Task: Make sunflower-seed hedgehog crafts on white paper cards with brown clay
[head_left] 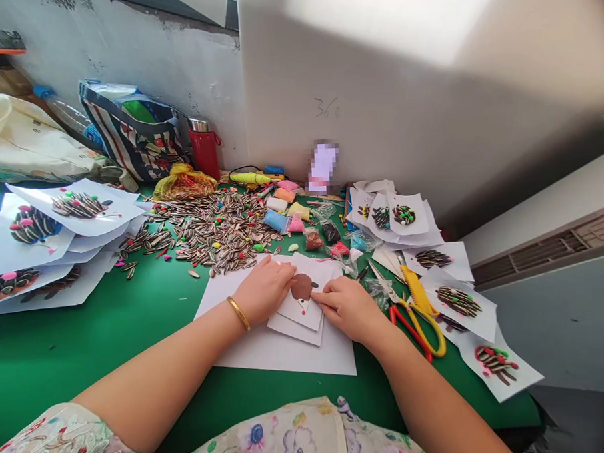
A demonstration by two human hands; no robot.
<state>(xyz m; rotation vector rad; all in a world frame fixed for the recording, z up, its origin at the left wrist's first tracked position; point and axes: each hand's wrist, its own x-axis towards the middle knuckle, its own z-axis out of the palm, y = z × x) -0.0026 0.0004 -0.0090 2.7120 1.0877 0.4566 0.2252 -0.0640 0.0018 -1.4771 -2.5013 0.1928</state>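
Observation:
A flat brown clay shape (pixel 301 286), like a hedgehog with a small face and a pink dot, lies on a small white paper (pixel 312 316). Beneath it are another small sheet and a larger white sheet (pixel 287 350). My left hand (pixel 269 289), with a gold bangle at the wrist, rests on the paper, fingers extended to the clay's left edge. From the right, my right hand (pixel 354 309) brings its index finger and thumb close together at the clay's lower right edge, other fingers curled. Whatever lies between those fingertips is hidden.
Striped sunflower seeds (pixel 226 223) are heaped behind the paper. Bagged coloured clay (pixel 276 221) lies beside them. Scissors (pixel 410 312) and a yellow-handled cutter (pixel 415 285) lie right of my right hand. Seed-covered pictures are stacked left (pixel 78 206) and right (pixel 460 300). A red flask (pixel 205 150) stands behind.

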